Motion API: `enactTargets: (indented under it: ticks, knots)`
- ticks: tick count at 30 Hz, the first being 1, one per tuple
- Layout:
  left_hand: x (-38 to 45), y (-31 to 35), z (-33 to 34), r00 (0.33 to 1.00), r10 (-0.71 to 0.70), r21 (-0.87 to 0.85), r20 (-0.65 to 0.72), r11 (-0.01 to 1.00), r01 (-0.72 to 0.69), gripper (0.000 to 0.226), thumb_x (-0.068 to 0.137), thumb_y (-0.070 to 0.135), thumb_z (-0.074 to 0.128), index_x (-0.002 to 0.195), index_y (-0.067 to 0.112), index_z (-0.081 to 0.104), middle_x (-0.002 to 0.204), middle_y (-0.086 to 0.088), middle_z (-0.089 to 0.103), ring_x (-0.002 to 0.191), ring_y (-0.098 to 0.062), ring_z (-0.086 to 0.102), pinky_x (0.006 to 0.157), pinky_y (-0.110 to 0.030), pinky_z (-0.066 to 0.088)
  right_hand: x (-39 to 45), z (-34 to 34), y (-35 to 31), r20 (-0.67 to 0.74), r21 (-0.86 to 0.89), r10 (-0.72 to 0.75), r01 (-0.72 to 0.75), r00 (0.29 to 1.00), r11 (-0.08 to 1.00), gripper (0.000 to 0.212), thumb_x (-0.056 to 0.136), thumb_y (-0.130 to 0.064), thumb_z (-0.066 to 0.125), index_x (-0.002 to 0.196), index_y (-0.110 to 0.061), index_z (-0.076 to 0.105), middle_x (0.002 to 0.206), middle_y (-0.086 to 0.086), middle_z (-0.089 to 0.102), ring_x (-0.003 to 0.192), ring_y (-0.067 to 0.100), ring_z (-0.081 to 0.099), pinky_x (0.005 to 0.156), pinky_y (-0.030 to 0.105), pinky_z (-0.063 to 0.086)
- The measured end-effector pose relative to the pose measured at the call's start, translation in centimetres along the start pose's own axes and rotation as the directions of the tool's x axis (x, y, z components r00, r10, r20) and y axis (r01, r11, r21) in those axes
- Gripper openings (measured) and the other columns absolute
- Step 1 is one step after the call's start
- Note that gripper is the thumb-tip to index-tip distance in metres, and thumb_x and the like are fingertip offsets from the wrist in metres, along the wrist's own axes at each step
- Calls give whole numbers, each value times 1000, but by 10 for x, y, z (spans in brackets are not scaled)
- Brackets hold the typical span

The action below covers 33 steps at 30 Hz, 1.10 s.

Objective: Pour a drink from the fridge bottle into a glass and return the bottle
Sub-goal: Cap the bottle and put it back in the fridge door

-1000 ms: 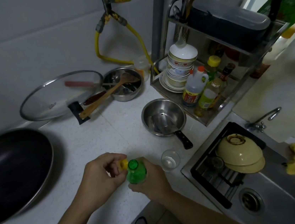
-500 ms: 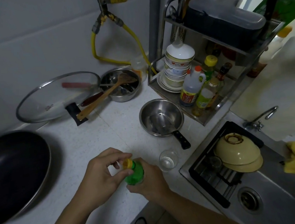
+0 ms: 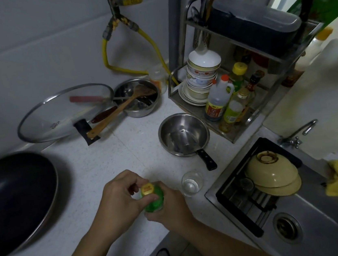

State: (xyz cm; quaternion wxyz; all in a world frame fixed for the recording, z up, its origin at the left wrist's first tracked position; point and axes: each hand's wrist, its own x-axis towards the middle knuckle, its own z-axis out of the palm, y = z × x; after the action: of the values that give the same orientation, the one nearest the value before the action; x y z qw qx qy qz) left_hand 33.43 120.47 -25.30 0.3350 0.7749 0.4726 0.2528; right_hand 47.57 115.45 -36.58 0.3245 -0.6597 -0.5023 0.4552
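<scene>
While right hand [image 3: 169, 206] grips green bottle [image 3: 153, 202] | left hand [image 3: 119, 200] pinches yellow cap [image 3: 147, 189] | print unreadable

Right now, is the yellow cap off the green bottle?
No, the yellow cap sits on top of the green bottle, pinched by the left hand while the right hand holds the bottle.

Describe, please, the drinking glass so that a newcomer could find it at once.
Start at the sink on the right and look just past its left edge, on the white countertop. The small clear glass stands there, beside the green bottle. It is the only transparent, handleless vessel among steel pans.
</scene>
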Motion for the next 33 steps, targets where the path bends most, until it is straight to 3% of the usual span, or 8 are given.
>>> enactTargets:
  ticks: [3, 9, 14, 22, 25, 27, 31, 33]
  knots:
    - [-2, -5, -3, 993, 59, -98, 100, 994, -49, 35, 73, 9, 82, 100, 29, 75, 99, 13, 65, 93, -9, 62, 74, -12, 49, 0, 0, 2, -16, 3, -14, 14, 1000, 1000, 62, 64, -34, 84, 120, -34, 57, 107, -11, 70, 97, 5, 66, 83, 28, 58]
    - [-9, -12, 0, 984, 22, -205, 176, 979, 15, 70, 77, -11, 72, 128, 35, 59, 120, 17, 67, 114, -6, 59, 95, -22, 48, 0, 1, -1, -19, -28, -23, 22, 1000, 999, 64, 65, -36, 83, 122, -39, 55, 113, -14, 69, 105, 3, 64, 91, 31, 56]
    - [-11, -10, 10, 976, -184, -387, 117, 896, 216, 109, 47, 21, 97, 138, 39, 39, 117, 13, 66, 108, -9, 64, 86, -15, 53, -2, 0, -1, -29, -22, -25, 24, 999, 999, 57, 65, -33, 81, 117, -34, 57, 105, -10, 71, 97, 7, 67, 85, 35, 59]
    - [-5, -14, 14, 986, -166, -366, -13, 918, 150, 43, 50, 16, 96, 79, 25, 65, 87, -1, 71, 83, -16, 68, 72, -23, 58, 0, 0, 0, -13, -65, -11, 10, 1000, 998, 60, 64, -36, 81, 117, -38, 55, 99, -12, 71, 88, 5, 68, 76, 31, 60]
    - [-5, -18, 13, 990, -140, -414, 14, 901, 133, 35, 54, 36, 88, 83, 27, 71, 88, 2, 74, 86, -15, 70, 77, -23, 58, -1, 0, -1, -15, -77, -15, 13, 1000, 997, 59, 64, -36, 82, 116, -39, 53, 100, -13, 71, 89, 4, 67, 75, 26, 58]
    - [-7, -21, 12, 995, -82, -444, 51, 891, 96, 31, 64, 37, 79, 93, 27, 74, 95, 2, 74, 93, -17, 69, 85, -31, 57, -1, 0, -1, -16, -68, -11, 9, 1000, 998, 59, 65, -35, 83, 117, -39, 54, 102, -13, 70, 91, 3, 66, 78, 26, 58]
    - [-11, -26, 11, 995, -41, -492, 90, 867, 80, 58, 67, 30, 78, 122, 23, 63, 103, -5, 71, 101, -23, 67, 91, -31, 55, -1, 0, -2, -25, -71, -21, 20, 999, 997, 61, 64, -36, 83, 118, -39, 55, 106, -13, 70, 97, 3, 65, 83, 28, 57]
    - [-10, -24, 13, 992, -105, -524, 64, 843, 123, 73, 51, 32, 88, 117, 21, 60, 99, -8, 71, 95, -22, 68, 87, -27, 56, -2, 0, -1, -34, -71, -29, 27, 999, 997, 59, 63, -35, 82, 116, -37, 56, 102, -12, 71, 93, 4, 66, 79, 28, 58]
